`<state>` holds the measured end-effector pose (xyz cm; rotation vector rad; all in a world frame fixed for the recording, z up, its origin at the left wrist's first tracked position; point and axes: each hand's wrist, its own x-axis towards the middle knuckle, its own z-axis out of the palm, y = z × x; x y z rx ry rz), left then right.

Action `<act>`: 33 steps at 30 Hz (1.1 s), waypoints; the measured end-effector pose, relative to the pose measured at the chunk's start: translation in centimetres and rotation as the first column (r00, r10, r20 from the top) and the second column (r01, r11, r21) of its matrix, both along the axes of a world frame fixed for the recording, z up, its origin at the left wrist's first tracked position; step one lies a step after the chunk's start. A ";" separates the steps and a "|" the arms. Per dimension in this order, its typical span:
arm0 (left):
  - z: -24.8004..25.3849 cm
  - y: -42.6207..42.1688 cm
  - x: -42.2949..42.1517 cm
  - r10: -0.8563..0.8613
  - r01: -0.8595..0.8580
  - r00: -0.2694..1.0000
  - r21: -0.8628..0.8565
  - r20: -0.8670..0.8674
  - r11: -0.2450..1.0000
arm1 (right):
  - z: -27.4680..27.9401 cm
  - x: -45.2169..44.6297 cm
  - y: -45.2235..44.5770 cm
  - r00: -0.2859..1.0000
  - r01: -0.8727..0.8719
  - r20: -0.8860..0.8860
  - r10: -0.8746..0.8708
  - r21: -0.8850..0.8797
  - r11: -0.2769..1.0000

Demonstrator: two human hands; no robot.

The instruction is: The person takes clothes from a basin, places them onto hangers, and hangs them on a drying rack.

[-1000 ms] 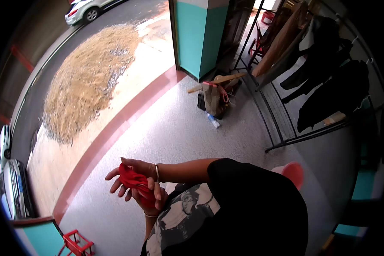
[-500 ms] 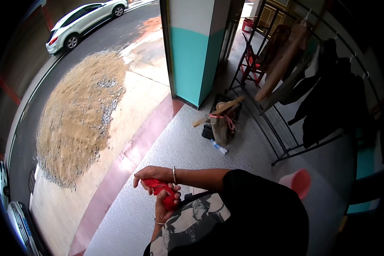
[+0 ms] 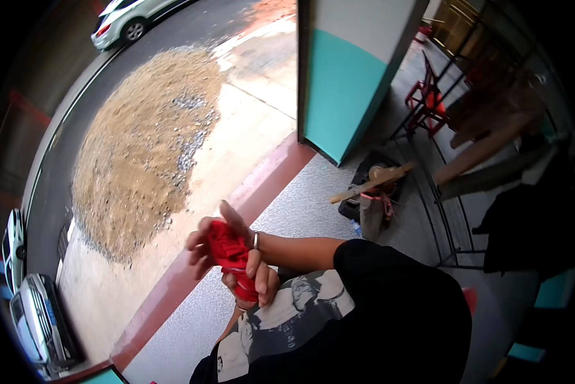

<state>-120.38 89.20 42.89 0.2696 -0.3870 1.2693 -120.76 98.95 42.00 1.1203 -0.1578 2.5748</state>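
A crumpled red cloth (image 3: 228, 246) is bunched up in front of my shirt. My left hand (image 3: 262, 281), lower in view, has its fingers wrapped round the cloth's lower end. Above it, my right hand (image 3: 204, 242), with a bracelet (image 3: 256, 240) at its wrist, has fingers and thumb spread apart. The cloth's upper part lies against the right palm, between thumb and fingers. Part of that palm is hidden by the cloth.
A sand and gravel pile (image 3: 147, 153) lies outside beside the road. A teal and white pillar (image 3: 345, 89) stands ahead. Right of it are a tool box (image 3: 364, 173) with a wooden stick (image 3: 372, 184), a red chair (image 3: 428, 109) and a clothes rack (image 3: 450, 221).
My right hand has loosened from the cloth, its fingers and thumb now spread. Both hands and the cloth appear slightly higher. The view has turned, shifting the surroundings rightward.
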 end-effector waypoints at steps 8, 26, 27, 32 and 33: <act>-0.4 8.8 -8.1 -0.042 0.012 0.998 -0.487 -0.050 0.873 | -2.1 -3.9 11.6 0.904 0.050 0.410 -0.123 0.184 0.982; -6.9 39.3 -29.6 -0.461 -0.428 0.277 -0.538 -0.843 0.727 | -3.8 -22.8 40.1 0.004 0.024 0.840 -0.542 0.542 0.840; -7.7 40.8 -30.1 -0.468 -0.463 0.236 -0.522 -0.852 0.716 | -4.5 -23.5 41.4 -0.024 0.048 0.839 -0.543 0.544 0.838; -10.9 47.5 -31.4 -0.483 -0.642 0.026 -0.384 -0.875 0.663 | -8.9 -26.2 47.7 -0.138 0.141 0.842 -0.522 0.538 0.831; -11.7 48.9 -31.6 -0.481 -0.678 -0.005 -0.350 -0.877 0.646 | -9.6 -26.8 49.3 -0.157 0.147 0.837 -0.525 0.545 0.825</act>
